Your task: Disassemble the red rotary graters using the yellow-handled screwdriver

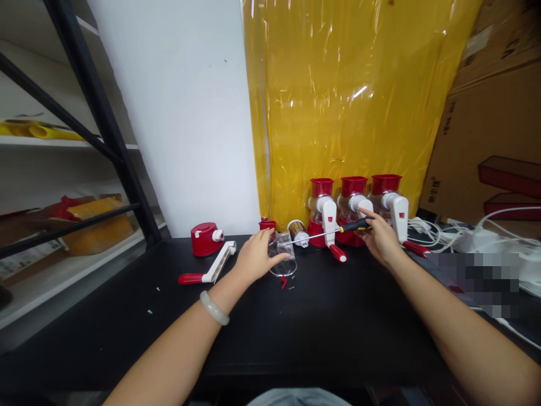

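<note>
In my right hand [382, 239] is a screwdriver [356, 225] with a black and yellow handle. Its long shaft points left, and the tip reaches the clear plastic body [284, 248] of a rotary grater lying on its side. My left hand [255, 256] grips that body from the left, thumb stretched along it. Behind it shows a red hopper [267, 224]. A grating drum [299, 233] lies just to the right. Close in front are a small red part [283, 282] and a screw [291, 288]. The exact contact at the tip is too small to see.
Three assembled graters [323, 220] stand at the back right. A red base [205, 239] and a white crank handle [218, 264] lie to the left. Loose screws [150, 311] dot the black table [253, 344]. White cables [439, 234] and a cardboard box [486, 124] are on the right.
</note>
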Tool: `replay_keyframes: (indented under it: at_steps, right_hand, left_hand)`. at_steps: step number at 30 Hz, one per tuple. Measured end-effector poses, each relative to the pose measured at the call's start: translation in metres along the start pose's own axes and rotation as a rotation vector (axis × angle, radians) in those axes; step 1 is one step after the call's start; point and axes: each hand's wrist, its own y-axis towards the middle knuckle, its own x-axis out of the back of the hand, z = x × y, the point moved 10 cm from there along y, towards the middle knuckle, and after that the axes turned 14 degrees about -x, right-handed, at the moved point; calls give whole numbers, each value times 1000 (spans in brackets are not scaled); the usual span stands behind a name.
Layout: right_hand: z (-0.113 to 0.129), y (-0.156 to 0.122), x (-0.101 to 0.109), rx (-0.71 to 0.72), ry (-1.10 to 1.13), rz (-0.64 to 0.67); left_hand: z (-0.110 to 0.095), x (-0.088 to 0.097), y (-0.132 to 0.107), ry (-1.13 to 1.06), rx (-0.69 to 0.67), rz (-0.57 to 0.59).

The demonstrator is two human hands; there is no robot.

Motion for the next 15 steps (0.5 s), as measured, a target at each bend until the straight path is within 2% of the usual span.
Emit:
replay_keyframes:
  at_steps: [11, 15]
  right_hand:
    - [-3, -5, -4, -77, 50, 38]
    - [-3, -6, -7, -62, 39, 82]
  left_hand:
    - [0, 0, 0, -5, -7, -1]
    - [1, 0, 0, -2, -2, 5]
